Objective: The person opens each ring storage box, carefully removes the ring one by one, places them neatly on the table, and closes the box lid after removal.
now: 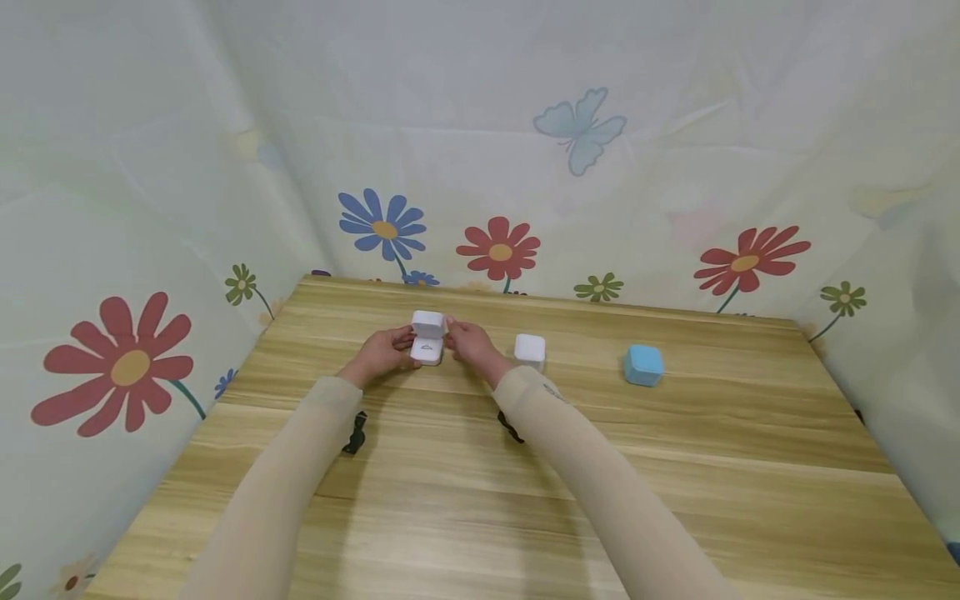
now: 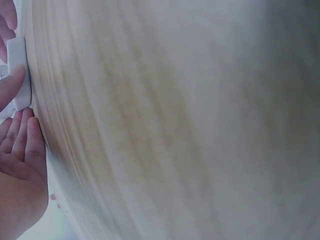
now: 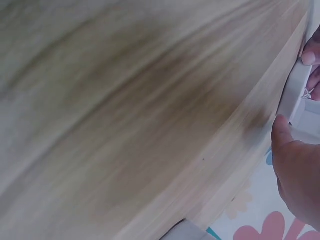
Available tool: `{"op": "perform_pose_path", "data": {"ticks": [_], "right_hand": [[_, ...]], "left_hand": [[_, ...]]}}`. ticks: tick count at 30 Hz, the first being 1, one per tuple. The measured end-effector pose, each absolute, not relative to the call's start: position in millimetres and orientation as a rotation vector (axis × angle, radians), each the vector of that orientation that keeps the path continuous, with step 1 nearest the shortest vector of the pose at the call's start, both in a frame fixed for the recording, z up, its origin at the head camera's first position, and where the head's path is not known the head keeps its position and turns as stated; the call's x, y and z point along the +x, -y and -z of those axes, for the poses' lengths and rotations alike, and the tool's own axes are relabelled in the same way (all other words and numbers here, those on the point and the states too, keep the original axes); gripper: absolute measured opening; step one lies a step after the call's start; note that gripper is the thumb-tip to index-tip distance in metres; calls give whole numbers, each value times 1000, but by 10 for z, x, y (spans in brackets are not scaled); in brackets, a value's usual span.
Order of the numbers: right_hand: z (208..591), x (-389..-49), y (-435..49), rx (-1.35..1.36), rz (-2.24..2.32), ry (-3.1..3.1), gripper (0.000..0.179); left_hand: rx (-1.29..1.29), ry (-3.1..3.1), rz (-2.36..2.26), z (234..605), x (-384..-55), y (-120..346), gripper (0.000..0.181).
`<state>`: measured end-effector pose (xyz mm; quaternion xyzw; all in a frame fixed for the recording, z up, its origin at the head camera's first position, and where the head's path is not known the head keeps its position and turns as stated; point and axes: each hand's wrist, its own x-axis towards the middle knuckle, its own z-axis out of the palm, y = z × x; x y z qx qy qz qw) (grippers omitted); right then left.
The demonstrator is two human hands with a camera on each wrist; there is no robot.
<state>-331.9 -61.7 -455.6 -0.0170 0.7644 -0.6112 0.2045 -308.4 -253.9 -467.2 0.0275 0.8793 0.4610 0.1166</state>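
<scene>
A small white ring box (image 1: 428, 323) stands on the table with its lid raised and a ring (image 1: 426, 347) in its base. From the left, my left hand (image 1: 380, 353) grips the base; in the left wrist view its thumb (image 2: 12, 86) lies across the front of the base. My right hand (image 1: 474, 343) holds the box's right side, with a fingertip beside the raised lid. The right wrist view shows a right-hand digit (image 3: 282, 129) against the corner of the base. Some right-hand fingers are hidden behind the box.
To the right of my right hand a closed white box (image 1: 530, 350) stands on the wooden table (image 1: 442, 500). Farther right sits a closed light-blue box (image 1: 643, 365). A flower-patterned cloth (image 1: 630, 208) hangs behind the table's back edge.
</scene>
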Motion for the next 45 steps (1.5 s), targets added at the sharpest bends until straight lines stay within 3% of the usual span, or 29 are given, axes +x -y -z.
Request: {"op": "perform_pose_path", "data": {"ticks": [32, 45], "right_hand": [[4428, -3201, 562, -223, 1589, -2394, 28], [4539, -3214, 649, -292, 1523, -2438, 26]], "left_hand": [[109, -2573, -1345, 4669, -3083, 2598, 80], [134, -2529, -1398, 4767, -3136, 2606, 82]]}}
